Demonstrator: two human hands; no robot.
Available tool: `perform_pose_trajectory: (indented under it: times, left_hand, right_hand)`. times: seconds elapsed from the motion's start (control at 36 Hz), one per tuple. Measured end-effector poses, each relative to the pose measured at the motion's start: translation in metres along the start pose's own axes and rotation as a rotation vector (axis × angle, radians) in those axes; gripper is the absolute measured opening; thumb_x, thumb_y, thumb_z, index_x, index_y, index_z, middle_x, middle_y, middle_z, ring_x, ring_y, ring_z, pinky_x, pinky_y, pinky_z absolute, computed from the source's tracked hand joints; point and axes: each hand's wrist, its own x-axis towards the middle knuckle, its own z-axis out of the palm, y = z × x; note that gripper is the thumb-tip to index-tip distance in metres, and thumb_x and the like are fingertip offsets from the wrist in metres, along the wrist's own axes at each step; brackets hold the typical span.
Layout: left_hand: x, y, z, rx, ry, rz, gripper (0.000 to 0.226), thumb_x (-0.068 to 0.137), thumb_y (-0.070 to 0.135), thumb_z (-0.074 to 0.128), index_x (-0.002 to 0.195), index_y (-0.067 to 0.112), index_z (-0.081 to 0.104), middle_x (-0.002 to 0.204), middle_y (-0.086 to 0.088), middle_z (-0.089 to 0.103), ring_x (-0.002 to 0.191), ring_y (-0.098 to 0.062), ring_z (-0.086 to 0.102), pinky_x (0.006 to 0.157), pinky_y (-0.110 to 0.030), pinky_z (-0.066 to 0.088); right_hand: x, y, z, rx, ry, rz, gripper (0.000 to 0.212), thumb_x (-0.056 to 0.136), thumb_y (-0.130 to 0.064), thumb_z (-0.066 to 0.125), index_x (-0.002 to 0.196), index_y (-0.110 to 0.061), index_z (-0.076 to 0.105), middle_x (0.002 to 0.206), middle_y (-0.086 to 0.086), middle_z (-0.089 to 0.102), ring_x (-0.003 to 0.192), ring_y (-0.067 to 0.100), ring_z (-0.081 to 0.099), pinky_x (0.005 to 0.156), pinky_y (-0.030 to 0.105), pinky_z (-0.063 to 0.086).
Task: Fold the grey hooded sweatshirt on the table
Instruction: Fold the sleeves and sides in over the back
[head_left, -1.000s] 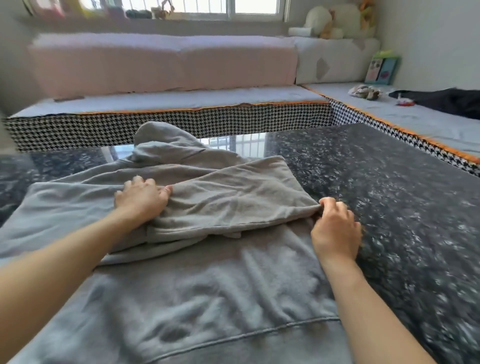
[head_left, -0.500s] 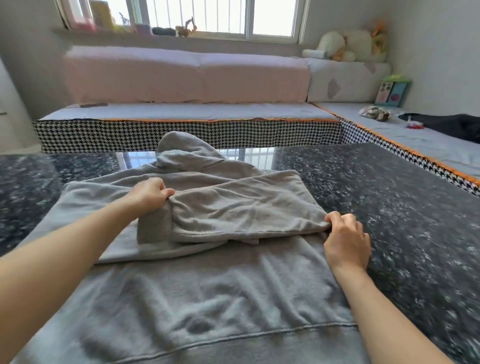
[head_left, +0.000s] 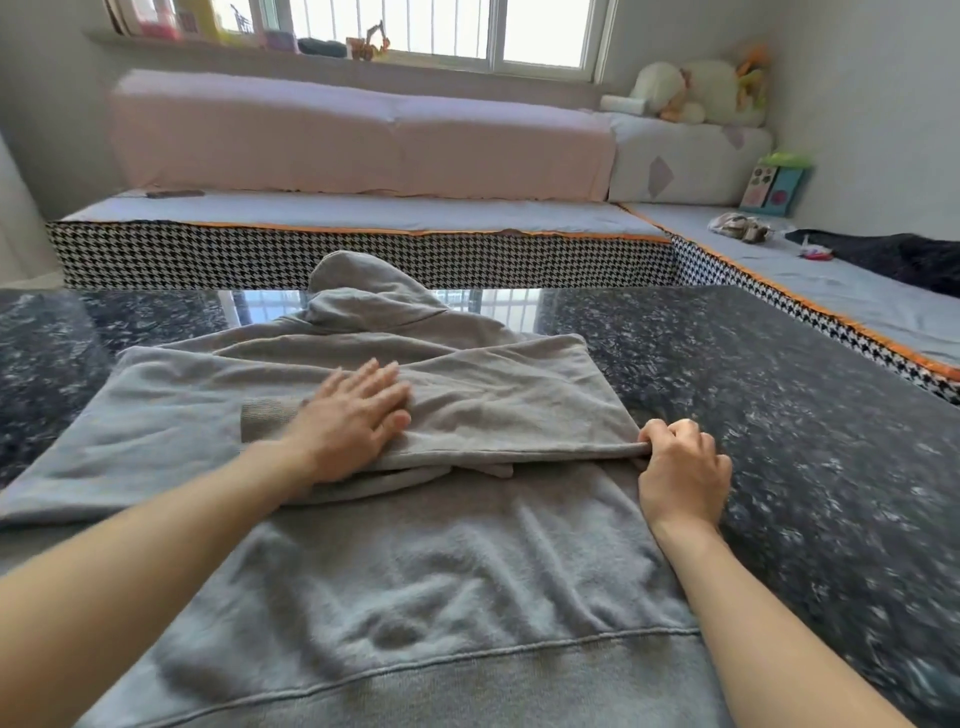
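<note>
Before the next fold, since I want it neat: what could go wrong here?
The right hand pinches only the folded sleeve's corner; pulling could drag the sweatshirt across the glossy table. If the flat left hand lifts, the cuff may spring back. The hood is bunched, so it could fold lumpy.

On my feed the sweatshirt (head_left: 415, 566) reads as soft matt cloth with a brushed, fleecy nap, and its hem band (head_left: 467, 691) is a tighter ribbed knit, as is the cuff (head_left: 265, 418) by my left hand (head_left: 353, 426). The desk (head_left: 779, 405) is hard and glossy — dark speckled stone by the look of it, polished enough to mirror the window bars at its far edge. Behind it the bench (head_left: 363, 249) has a woven houndstooth front, matt, with an orange trim. The back cushions (head_left: 363, 140) look like plush pink fabric — slightly fuzzy, no sheen.
</note>
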Motion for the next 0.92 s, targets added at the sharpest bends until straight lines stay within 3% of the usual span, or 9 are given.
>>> perform_pose_trajectory:
  times: [0.08,0.19,0.25,0.31,0.36,0.44,0.5,0.78,0.92]
  left_hand:
    - [-0.008,0.009,0.016,0.089,-0.182,-0.053,0.077,0.078,0.058,-0.003,0.149,0.029,-0.001,0.157,0.006,-0.006,0.145,-0.012,-0.005,0.119,-0.038,-0.004]
    - [-0.005,0.009,0.019,0.12,-0.159,-0.057,0.074,0.081,0.061,-0.005,0.149,0.03,-0.005,0.157,0.006,-0.008,0.145,-0.013,-0.006,0.118,-0.04,-0.004]
    - [-0.005,0.009,0.02,0.126,-0.153,-0.054,0.081,0.076,0.065,-0.01,0.149,0.03,-0.005,0.157,0.006,-0.008,0.145,-0.013,-0.005,0.118,-0.041,-0.004]
    - [-0.006,0.01,0.021,0.112,-0.147,-0.052,0.092,0.064,0.066,-0.017,0.149,0.031,-0.004,0.157,0.007,-0.007,0.145,-0.013,-0.005,0.118,-0.042,-0.003]
    - [-0.005,0.008,0.022,0.106,-0.134,-0.049,0.098,0.058,0.065,-0.021,0.148,0.031,-0.004,0.157,0.008,-0.007,0.145,-0.012,-0.004,0.118,-0.043,-0.004]
    - [-0.006,0.007,0.023,0.103,-0.123,-0.047,0.097,0.058,0.065,-0.021,0.148,0.032,-0.004,0.157,0.009,-0.007,0.145,-0.011,-0.005,0.117,-0.044,-0.005]
    - [-0.006,0.006,0.025,0.102,-0.118,-0.045,0.096,0.058,0.065,-0.021,0.148,0.033,-0.006,0.157,0.01,-0.008,0.145,-0.011,-0.006,0.116,-0.045,-0.007]
    - [-0.005,0.005,0.026,0.088,-0.124,-0.036,0.096,0.058,0.067,-0.02,0.147,0.033,-0.008,0.157,0.009,-0.011,0.145,-0.013,-0.008,0.116,-0.048,-0.009]
    - [-0.006,0.007,0.024,0.086,-0.131,-0.041,0.097,0.057,0.067,-0.021,0.148,0.033,-0.007,0.157,0.009,-0.01,0.145,-0.013,-0.007,0.116,-0.049,-0.007]
  right_hand:
    - [-0.002,0.003,-0.001,0.085,-0.008,0.045,0.026,0.087,-0.001,0.047,0.097,-0.015,0.067,0.111,0.008,0.058,0.107,0.028,0.047,0.085,0.036,0.031]
    - [-0.001,-0.001,-0.008,0.256,0.16,0.022,0.03,0.077,0.006,0.046,0.082,-0.006,0.073,0.107,0.011,0.067,0.104,0.032,0.057,0.086,0.036,0.034]
    - [0.002,-0.015,-0.013,0.282,0.185,-0.108,0.034,0.077,0.003,0.042,0.091,-0.004,0.072,0.116,0.015,0.065,0.111,0.032,0.058,0.093,0.04,0.039]
    - [0.01,-0.04,-0.019,0.313,0.034,-0.25,0.038,0.087,-0.001,0.041,0.118,-0.006,0.062,0.136,0.011,0.052,0.129,0.025,0.046,0.106,0.038,0.031]
    - [0.022,-0.064,-0.018,0.29,-0.207,-0.359,0.043,0.097,-0.017,0.037,0.139,-0.013,0.042,0.151,0.005,0.033,0.141,0.017,0.026,0.115,0.033,0.017]
    - [0.039,-0.072,0.001,0.107,-0.555,-0.36,0.053,0.1,-0.04,0.022,0.149,-0.022,0.013,0.159,0.0,0.005,0.146,0.015,0.001,0.119,0.035,0.0]
    - [0.048,-0.062,0.018,0.023,-0.629,-0.299,0.057,0.099,-0.048,0.017,0.15,-0.026,0.004,0.159,0.001,-0.004,0.146,0.017,-0.007,0.119,0.037,-0.004]
    - [0.051,-0.053,0.029,-0.063,-0.561,-0.249,0.066,0.095,-0.057,0.013,0.15,-0.024,0.001,0.158,-0.001,-0.008,0.145,0.016,-0.01,0.117,0.035,-0.009]
    - [0.04,-0.052,0.024,0.006,-0.453,-0.253,0.06,0.097,-0.05,0.017,0.15,-0.02,0.014,0.159,0.0,0.006,0.146,0.013,0.0,0.117,0.033,-0.004]
